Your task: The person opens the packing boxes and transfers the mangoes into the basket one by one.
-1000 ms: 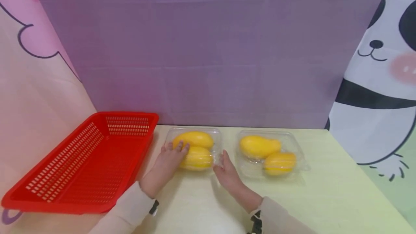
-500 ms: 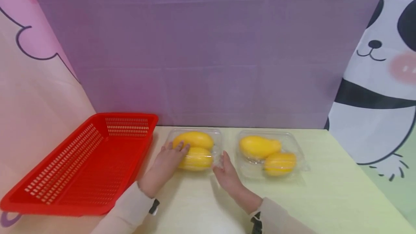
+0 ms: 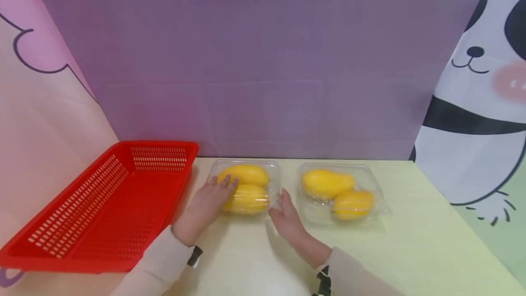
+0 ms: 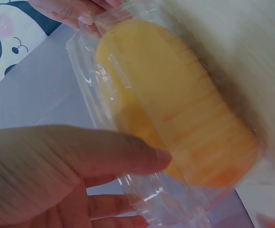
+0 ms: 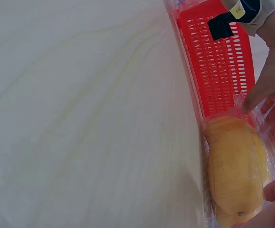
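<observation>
A clear plastic clamshell box (image 3: 274, 178) lies on the table in the head view. Inside are a smooth yellow fruit (image 3: 251, 174) at the back and a striped yellow one (image 3: 249, 200) in front. My left hand (image 3: 205, 207) holds the box's left end, its spread fingers over the top. In the left wrist view, the left thumb (image 4: 123, 152) presses the lid's edge and the other fingers sit behind. At the opposite end my right hand (image 3: 289, 223) grips the box's right edge, thumb at the near corner; most of its fingers are hidden.
To the left stands a long red slotted basket (image 3: 119, 214), close beside my left forearm. A second clear box (image 3: 371, 179) with a yellow fruit (image 3: 324, 184) and a striped one (image 3: 352, 204) lies right of my right hand. A purple cloth wall (image 3: 263, 67) rises behind the table.
The head view has shifted slightly. Both hands keep their hold on the left box, and the fruit inside stays in place.
</observation>
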The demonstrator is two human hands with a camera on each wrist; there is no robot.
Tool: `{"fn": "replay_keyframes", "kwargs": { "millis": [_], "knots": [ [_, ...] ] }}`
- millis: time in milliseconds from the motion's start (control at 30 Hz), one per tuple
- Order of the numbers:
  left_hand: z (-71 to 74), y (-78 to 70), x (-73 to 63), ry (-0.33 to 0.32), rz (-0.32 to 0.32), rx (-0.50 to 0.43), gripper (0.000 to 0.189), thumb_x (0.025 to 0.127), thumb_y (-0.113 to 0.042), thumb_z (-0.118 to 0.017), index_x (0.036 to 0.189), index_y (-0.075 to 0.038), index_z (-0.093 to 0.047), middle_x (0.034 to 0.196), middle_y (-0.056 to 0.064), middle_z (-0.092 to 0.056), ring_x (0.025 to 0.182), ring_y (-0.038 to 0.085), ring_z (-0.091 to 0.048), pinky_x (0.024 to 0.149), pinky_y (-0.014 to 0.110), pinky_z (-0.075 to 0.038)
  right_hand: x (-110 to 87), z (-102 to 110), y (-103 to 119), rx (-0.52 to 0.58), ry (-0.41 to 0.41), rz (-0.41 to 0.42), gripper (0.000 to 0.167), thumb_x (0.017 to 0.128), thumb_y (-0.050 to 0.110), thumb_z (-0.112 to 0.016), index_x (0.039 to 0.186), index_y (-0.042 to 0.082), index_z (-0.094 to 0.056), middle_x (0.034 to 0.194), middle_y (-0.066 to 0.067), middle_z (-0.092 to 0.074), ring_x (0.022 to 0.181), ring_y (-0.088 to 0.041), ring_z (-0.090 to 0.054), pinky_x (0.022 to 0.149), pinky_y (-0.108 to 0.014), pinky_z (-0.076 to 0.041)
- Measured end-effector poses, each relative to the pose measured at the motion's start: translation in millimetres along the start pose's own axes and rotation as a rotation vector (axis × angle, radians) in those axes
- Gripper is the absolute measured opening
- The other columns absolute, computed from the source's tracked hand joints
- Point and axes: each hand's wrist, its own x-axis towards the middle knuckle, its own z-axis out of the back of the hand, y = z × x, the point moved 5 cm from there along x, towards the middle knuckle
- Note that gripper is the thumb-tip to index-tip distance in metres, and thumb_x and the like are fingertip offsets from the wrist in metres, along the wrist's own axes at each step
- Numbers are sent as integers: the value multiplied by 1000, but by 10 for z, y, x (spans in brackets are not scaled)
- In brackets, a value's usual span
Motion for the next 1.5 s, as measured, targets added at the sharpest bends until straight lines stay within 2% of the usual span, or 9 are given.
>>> {"fn": "replay_keyframes", "kwargs": {
  "millis": [100, 200, 433, 533, 667, 867, 1000, 1200, 1500],
  "knots": [
    [3, -2, 25, -13, 2, 0, 42, 86, 8, -57, 128, 3, -53, 127, 26, -54, 108, 50, -53, 82, 52, -52, -2, 3, 5, -6, 1, -6, 72, 89, 7, -53, 144, -11, -10, 142, -37, -27, 127, -49, -36, 103, -54, -36],
    [16, -23, 55, -20, -14, -3, 43, 85, 8, -59, 127, 2, -54, 127, 26, -54, 109, 49, -53, 88, 53, -48, -2, 2, 15, -20, -2, -8, 72, 89, 7, -53, 145, -11, -10, 142, -36, -28, 125, -49, -38, 102, -54, -37],
    [43, -150, 120, 76, -36, -47, 50, 86, -6, -62, 134, -8, -50, 137, 19, -49, 122, 42, -48, 100, 52, -40, -2, -27, 23, -46, 6, -13, 73, 90, 8, -54, 145, -11, -10, 143, -36, -27, 126, -50, -37, 101, -54, -37],
    [63, -221, 172, 75, -50, -27, 57, 84, -11, -66, 137, -13, -48, 140, 14, -47, 125, 37, -47, 101, 48, -40, 12, -28, 33, -54, 10, 5, 73, 90, 9, -54, 145, -10, -10, 143, -35, -27, 128, -49, -34, 103, -55, -35],
    [28, -312, 240, 63, -99, 12, 62, 83, -14, -68, 140, -17, -45, 142, 9, -46, 128, 32, -45, 99, 47, -43, 21, -20, 37, -70, 14, 14, 73, 90, 10, -54, 145, -10, -10, 144, -35, -27, 128, -48, -35, 102, -55, -36],
    [-36, -423, 296, 40, -167, 42, 61, 84, -18, -70, 140, -17, -46, 141, 8, -47, 127, 30, -47, 96, 48, -46, 23, -14, 20, -86, 1, 3, 72, 90, 11, -54, 145, -11, -11, 141, -36, -30, 125, -49, -38, 101, -55, -37],
    [-56, -462, 328, 37, -172, 68, 61, 85, -17, -68, 141, -16, -44, 142, 8, -46, 128, 30, -45, 96, 48, -46, 27, -11, 12, -89, -15, 0, 71, 90, 11, -54, 144, -11, -13, 140, -36, -32, 124, -50, -39, 101, -55, -37],
    [-111, -504, 345, 74, -157, 35, 63, 86, -13, -66, 143, -20, -41, 147, 7, -40, 130, 31, -43, 93, 55, -45, -4, -12, -17, -92, -27, -15, 71, 91, 11, -54, 144, -11, -13, 141, -36, -31, 126, -48, -38, 102, -54, -37],
    [-94, -576, 375, -15, -181, 102, 54, 86, -11, -66, 137, -18, -49, 136, 13, -51, 117, 34, -54, 83, 50, -53, -23, 3, 13, -90, -53, 21, 70, 90, 10, -55, 143, -13, -15, 138, -38, -33, 126, -49, -37, 101, -54, -37]
  ]
}}
